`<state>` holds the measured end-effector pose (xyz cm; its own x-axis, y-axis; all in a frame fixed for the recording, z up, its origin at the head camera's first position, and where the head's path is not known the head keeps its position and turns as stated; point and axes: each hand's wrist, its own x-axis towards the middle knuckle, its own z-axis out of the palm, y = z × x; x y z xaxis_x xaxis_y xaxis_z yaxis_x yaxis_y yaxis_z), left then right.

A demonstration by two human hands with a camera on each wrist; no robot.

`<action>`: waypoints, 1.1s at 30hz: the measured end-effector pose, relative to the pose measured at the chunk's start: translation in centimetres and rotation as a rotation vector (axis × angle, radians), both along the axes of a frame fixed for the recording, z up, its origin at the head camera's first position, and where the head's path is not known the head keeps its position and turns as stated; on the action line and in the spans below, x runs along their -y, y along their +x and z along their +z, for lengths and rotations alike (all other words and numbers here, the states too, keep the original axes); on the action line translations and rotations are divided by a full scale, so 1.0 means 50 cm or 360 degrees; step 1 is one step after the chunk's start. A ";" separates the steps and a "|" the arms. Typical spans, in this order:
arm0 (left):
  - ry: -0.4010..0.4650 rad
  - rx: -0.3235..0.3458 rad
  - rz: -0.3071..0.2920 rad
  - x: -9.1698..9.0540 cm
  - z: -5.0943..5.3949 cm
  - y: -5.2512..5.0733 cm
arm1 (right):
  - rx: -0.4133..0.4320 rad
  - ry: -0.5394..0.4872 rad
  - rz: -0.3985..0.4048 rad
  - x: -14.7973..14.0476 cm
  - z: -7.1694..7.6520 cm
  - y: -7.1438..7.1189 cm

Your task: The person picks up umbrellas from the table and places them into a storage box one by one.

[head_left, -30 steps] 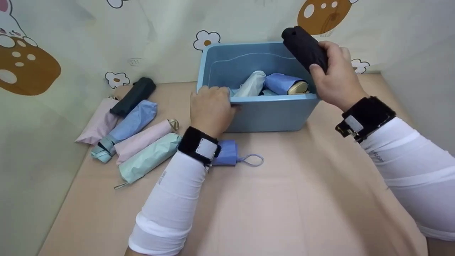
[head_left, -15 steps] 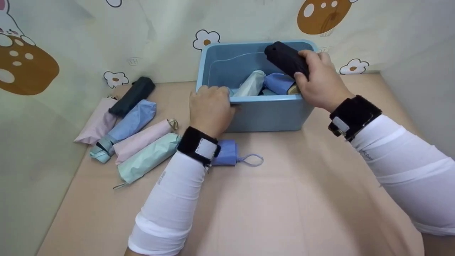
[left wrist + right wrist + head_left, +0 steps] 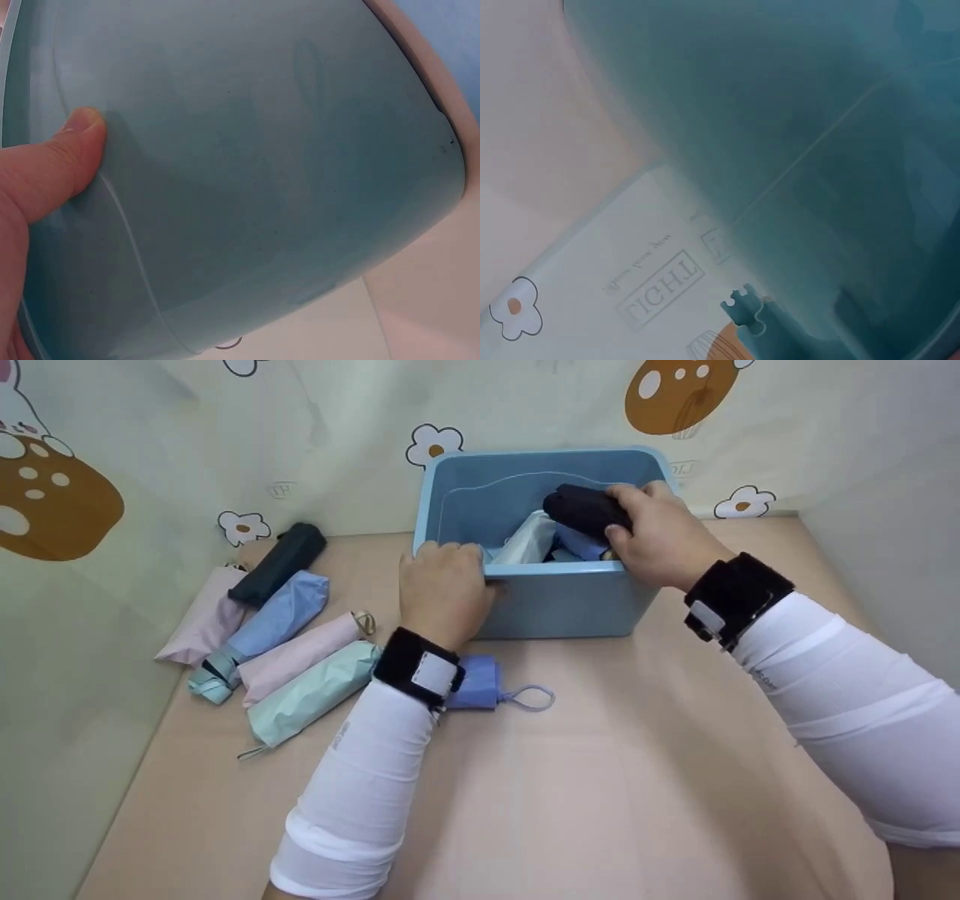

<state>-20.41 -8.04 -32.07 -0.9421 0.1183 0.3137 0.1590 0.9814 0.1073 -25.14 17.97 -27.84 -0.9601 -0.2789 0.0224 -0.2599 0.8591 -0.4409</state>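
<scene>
A black folded umbrella [image 3: 583,510] is in my right hand [image 3: 664,538], which grips its near end and holds it inside the mouth of the light blue storage bin [image 3: 559,607]. Beneath it in the bin lie a pale mint folded umbrella [image 3: 529,538] and a blue folded umbrella [image 3: 577,542], partly covered. My left hand [image 3: 444,594] holds the bin's front left rim with curled fingers. In the left wrist view its thumb [image 3: 71,154] presses on the bin wall. The right wrist view shows mostly the bin's outer side; the umbrella is out of sight there.
To the left lie several folded umbrellas: dark green [image 3: 279,564], pink [image 3: 206,619], blue [image 3: 281,615], another pink one [image 3: 300,658] and mint [image 3: 315,690]. A violet-blue umbrella [image 3: 478,682] with a loop lies under my left wrist. A patterned wall cloth [image 3: 337,450] stands behind the bin.
My right hand has moved left and down, bringing the black umbrella from above the bin's right rim into its mouth. My left hand has stayed on the rim.
</scene>
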 end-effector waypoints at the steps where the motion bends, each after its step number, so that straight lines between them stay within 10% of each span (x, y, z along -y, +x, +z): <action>1: -0.0002 -0.0006 0.0000 0.000 0.000 0.000 | 0.0029 0.0024 0.0008 0.003 0.002 -0.001; 17: 0.0012 0.0006 0.0004 -0.001 -0.001 -0.001 | 0.0216 0.0191 0.0025 0.011 0.007 -0.009; 33: -0.0004 -0.0019 0.0005 0.000 -0.001 -0.001 | 0.0109 0.0067 0.0108 0.004 -0.002 0.000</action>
